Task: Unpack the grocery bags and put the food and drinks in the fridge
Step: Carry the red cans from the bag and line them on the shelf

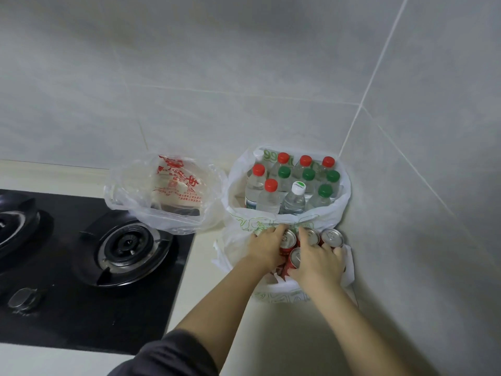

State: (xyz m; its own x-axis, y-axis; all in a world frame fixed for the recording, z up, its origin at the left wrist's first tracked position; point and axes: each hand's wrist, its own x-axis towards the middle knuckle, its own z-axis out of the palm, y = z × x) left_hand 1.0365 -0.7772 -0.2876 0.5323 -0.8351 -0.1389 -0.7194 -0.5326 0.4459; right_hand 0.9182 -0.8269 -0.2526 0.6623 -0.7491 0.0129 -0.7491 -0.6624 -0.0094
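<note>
Cans [329, 236] are standing upright in the near bag [279, 290], long axes vertical, pull-tab tops facing up. The bag is sitting on the worktop [200, 283], tucked into the wall corner. Both grips are being held inside the bag's mouth.

Right grip [317, 263] is being wrapped over the front can [295, 257]: thumb on its near side, fingers spread across the neighbouring tops. Left grip [267, 251] is being pressed against the left can [288, 240], fingers curled at the bag's far rim. Whether anything is being pinched there cannot be told.

Around: the bottle bag [344, 202] is standing just behind, touching the near bag. It is packed with upright bottles [268, 198] with red and green caps and one white cap. A clear bag [135, 207] with red print is sitting to the left, overhanging the hob [81, 308] edge. The back and right sides are being closed in by tiled walls [406, 213], and the far side is being blocked by the bottle bag.
</note>
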